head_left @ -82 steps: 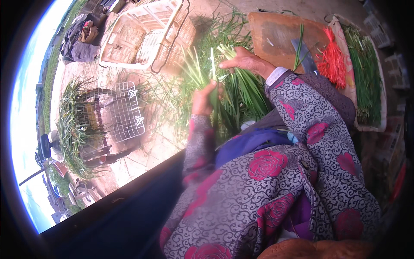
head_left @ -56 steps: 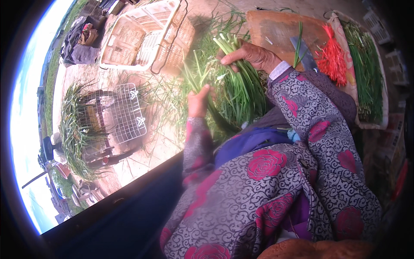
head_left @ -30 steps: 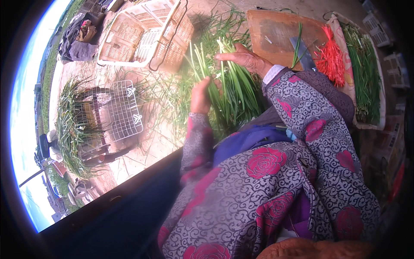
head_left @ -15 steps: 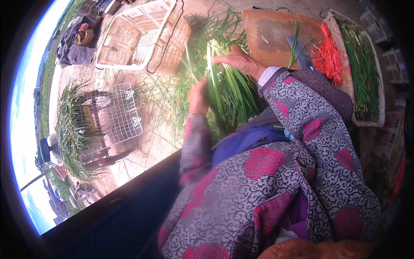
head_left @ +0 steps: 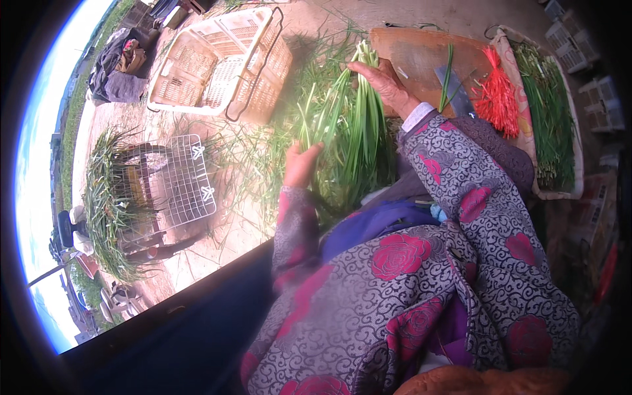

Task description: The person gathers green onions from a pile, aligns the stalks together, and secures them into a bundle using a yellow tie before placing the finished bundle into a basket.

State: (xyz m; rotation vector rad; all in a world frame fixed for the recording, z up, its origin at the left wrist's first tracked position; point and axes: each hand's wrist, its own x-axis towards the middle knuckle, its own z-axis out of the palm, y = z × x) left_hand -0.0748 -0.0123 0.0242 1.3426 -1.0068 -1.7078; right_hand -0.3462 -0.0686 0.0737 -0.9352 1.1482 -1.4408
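A bunch of Chinese chives (head_left: 366, 125) hangs from my right hand (head_left: 387, 84), which is wrapped round it just below the pale stem ends. The long green leaves trail down toward my lap. Lower and to the left, my left hand (head_left: 301, 164) is closed beside the bunch, thumb up, at some thin loose chive blades (head_left: 322, 122) that splay away from it. Its fingertips are partly hidden, so I cannot tell how many blades they grip.
Chive scraps cover the ground ahead. A white plastic crate (head_left: 197, 66) stands far left, near a wire rack (head_left: 187, 178) with more chives (head_left: 108, 204). A brown board (head_left: 421, 56) carries a flat blade (head_left: 454, 92) and red ties (head_left: 497, 99). Farther right lies a chive-filled tray (head_left: 550, 125).
My right hand has moved up and right with the bunch. My left hand has dropped lower, and loose blades now spread between it and the bunch.
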